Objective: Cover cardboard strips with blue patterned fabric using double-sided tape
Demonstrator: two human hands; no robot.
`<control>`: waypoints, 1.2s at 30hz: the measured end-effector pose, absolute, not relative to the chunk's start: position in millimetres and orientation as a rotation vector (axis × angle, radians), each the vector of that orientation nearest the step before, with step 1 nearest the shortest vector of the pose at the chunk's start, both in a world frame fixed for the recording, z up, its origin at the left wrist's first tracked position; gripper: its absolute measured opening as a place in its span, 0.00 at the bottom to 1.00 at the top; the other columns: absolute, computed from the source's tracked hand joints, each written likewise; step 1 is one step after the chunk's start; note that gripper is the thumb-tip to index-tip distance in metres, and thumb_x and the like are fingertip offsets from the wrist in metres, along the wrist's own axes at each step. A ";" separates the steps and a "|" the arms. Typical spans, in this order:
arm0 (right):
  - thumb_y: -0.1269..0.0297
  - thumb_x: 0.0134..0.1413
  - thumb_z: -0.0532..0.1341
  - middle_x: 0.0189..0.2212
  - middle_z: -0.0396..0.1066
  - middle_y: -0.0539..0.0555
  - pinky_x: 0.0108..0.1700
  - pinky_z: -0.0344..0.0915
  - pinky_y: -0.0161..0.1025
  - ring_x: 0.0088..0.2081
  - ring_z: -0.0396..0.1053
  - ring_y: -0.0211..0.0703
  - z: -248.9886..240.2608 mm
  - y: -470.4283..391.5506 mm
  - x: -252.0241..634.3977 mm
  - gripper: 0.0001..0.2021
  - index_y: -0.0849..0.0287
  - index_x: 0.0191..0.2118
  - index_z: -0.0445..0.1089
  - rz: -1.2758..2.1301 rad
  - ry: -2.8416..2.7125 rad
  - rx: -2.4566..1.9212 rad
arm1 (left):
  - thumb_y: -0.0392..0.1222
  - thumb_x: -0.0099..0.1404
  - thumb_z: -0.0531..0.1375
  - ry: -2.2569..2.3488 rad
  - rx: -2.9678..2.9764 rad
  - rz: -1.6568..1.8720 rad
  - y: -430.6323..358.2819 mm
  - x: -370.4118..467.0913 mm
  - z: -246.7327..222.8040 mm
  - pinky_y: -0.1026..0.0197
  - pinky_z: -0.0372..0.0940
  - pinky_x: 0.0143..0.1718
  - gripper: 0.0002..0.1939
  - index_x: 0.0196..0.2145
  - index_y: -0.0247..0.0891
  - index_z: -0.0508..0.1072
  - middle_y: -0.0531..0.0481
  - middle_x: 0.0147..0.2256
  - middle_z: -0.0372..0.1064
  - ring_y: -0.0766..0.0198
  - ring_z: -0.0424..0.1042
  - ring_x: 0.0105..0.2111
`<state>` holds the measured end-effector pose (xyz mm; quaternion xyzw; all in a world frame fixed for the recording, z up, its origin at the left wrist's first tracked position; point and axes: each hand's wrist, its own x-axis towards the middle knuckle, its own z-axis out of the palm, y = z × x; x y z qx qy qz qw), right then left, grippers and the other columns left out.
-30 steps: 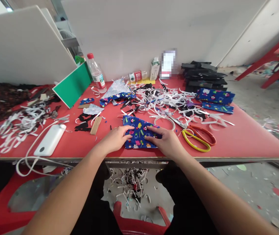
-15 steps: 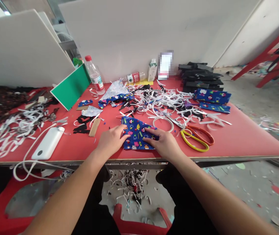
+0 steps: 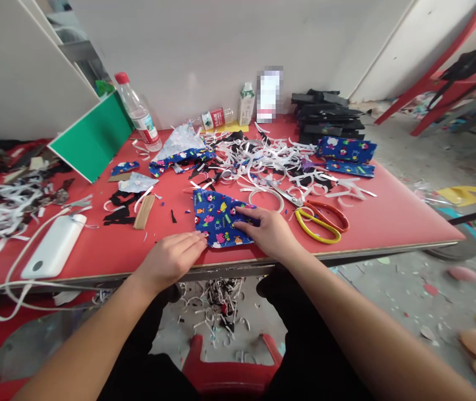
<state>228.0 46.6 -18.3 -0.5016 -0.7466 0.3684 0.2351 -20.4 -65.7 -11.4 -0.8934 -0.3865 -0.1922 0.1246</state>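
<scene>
A blue cloth piece (image 3: 223, 217) with a colourful cartoon print lies flat near the table's front edge. My left hand (image 3: 175, 259) is closed at its lower left corner, fingertips pinched together on the edge; its thumb is hidden. On the cloth's right side rests my right hand (image 3: 273, 231), thumb and forefinger stretched out and apart over the fabric. Just right of that hand are scissors (image 3: 321, 220) with one yellow and one orange handle, blades pointing away. Behind the hand lies a roll of white tape or ring (image 3: 267, 192).
White strips and black scraps (image 3: 263, 159) cover the table's middle. Folded blue cloth pieces (image 3: 346, 153) and a black stack (image 3: 328, 117) sit at the right. A water bottle (image 3: 137, 114), green board (image 3: 93, 136) and white power bank (image 3: 54, 245) with cable occupy the left.
My left hand has slid down from the cloth's left edge to its lower left corner, its fingers now closer together. My right hand stays on the cloth. The view has shifted slightly right.
</scene>
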 end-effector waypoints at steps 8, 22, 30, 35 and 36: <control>0.59 0.60 0.69 0.55 0.80 0.58 0.59 0.72 0.51 0.55 0.79 0.58 -15.7 52.3 227.1 0.20 0.53 0.57 0.80 0.963 -2.077 -1.372 | 0.31 0.75 0.59 -1.147 -2.612 -0.578 -64.2 -20.4 -9.6 0.50 0.81 0.50 0.10 0.45 0.31 0.81 0.39 0.45 0.84 0.54 0.84 0.46; 0.58 0.60 0.70 0.53 0.81 0.59 0.54 0.75 0.52 0.51 0.81 0.60 -12.5 45.6 230.3 0.20 0.52 0.58 0.80 0.948 -2.106 -1.427 | 0.30 0.75 0.58 -1.216 -2.595 -0.543 -70.2 -17.0 -9.9 0.49 0.80 0.53 0.08 0.47 0.30 0.78 0.38 0.48 0.83 0.52 0.83 0.50; 0.58 0.61 0.69 0.53 0.82 0.58 0.52 0.75 0.51 0.50 0.81 0.58 -14.1 45.9 231.1 0.20 0.51 0.57 0.80 0.917 -2.139 -1.414 | 0.26 0.75 0.53 -1.258 -2.568 -0.450 -71.4 -11.8 -9.4 0.48 0.80 0.52 0.12 0.44 0.31 0.77 0.37 0.47 0.82 0.51 0.83 0.49; 0.55 0.62 0.68 0.54 0.81 0.57 0.51 0.75 0.50 0.49 0.81 0.57 -16.2 45.6 230.5 0.20 0.50 0.58 0.80 0.873 -2.183 -1.400 | 0.29 0.77 0.52 -1.340 -2.620 -0.422 -74.3 -13.2 -6.2 0.48 0.78 0.54 0.12 0.46 0.30 0.76 0.34 0.50 0.81 0.50 0.81 0.53; 0.55 0.62 0.67 0.53 0.81 0.57 0.51 0.75 0.50 0.49 0.81 0.57 -16.9 44.9 230.3 0.20 0.50 0.59 0.80 0.855 -2.196 -1.397 | 0.29 0.78 0.52 -1.358 -2.636 -0.413 -75.1 -14.0 -5.7 0.48 0.78 0.55 0.12 0.47 0.30 0.76 0.34 0.52 0.80 0.50 0.80 0.55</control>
